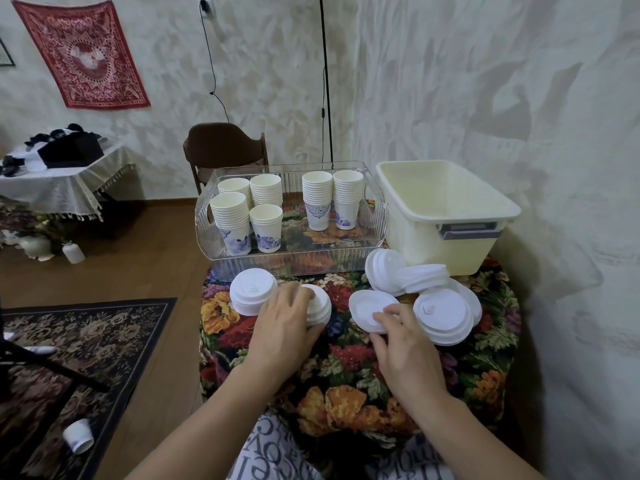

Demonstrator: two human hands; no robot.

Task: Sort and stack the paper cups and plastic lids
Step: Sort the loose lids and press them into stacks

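Note:
Several stacks of white paper cups (231, 216) with blue flower prints stand in a clear plastic tray (377, 216) at the table's far side. In front of the tray, a neat stack of white plastic lids (251, 294) sits at the left. My left hand (287, 323) grips a second lid stack (320, 306) right beside it. My right hand (401, 341) pinches the near edge of a single lid (370, 306) lying upside down. More lids (440, 315) lie in a loose pile to the right, some tipped on edge (388, 268).
A cream plastic tub (450, 216) stands at the back right, against the wall. The small table carries a dark floral cloth (346, 386). A brown chair (225, 147) stands behind the tray. One paper cup (79, 436) lies on the rug at lower left.

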